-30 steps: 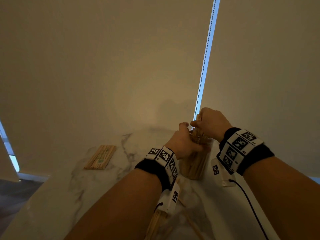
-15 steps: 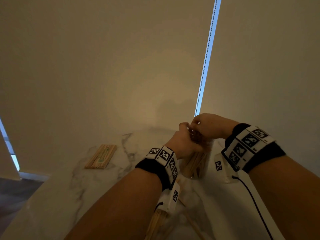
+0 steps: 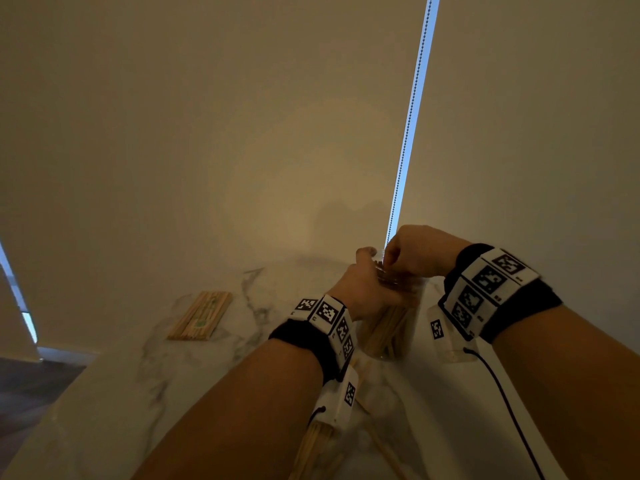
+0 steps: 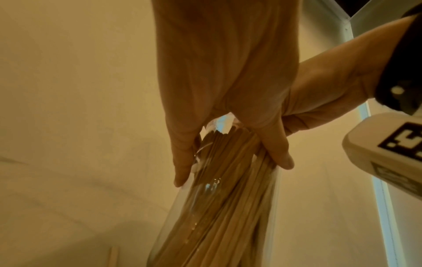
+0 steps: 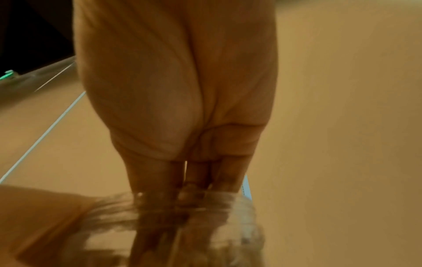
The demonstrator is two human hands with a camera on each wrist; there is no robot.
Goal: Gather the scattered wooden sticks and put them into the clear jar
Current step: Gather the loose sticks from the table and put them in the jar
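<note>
One jar (image 3: 391, 327), two hands (image 3: 367, 289).

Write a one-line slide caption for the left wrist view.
Left hand grips the neck of the clear jar packed with wooden sticks, while the right hand reaches its mouth.

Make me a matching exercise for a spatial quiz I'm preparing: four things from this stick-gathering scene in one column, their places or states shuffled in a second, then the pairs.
1. left hand
2. right hand
3. flat stick bundle
4. loose sticks

a. lies apart, far left on the marble table
b. fingers at the mouth of the clear jar
c. lie on the table beneath the forearms
d. grips the jar's upper part

Pairs: 1-d, 2-b, 3-a, 4-c
</note>
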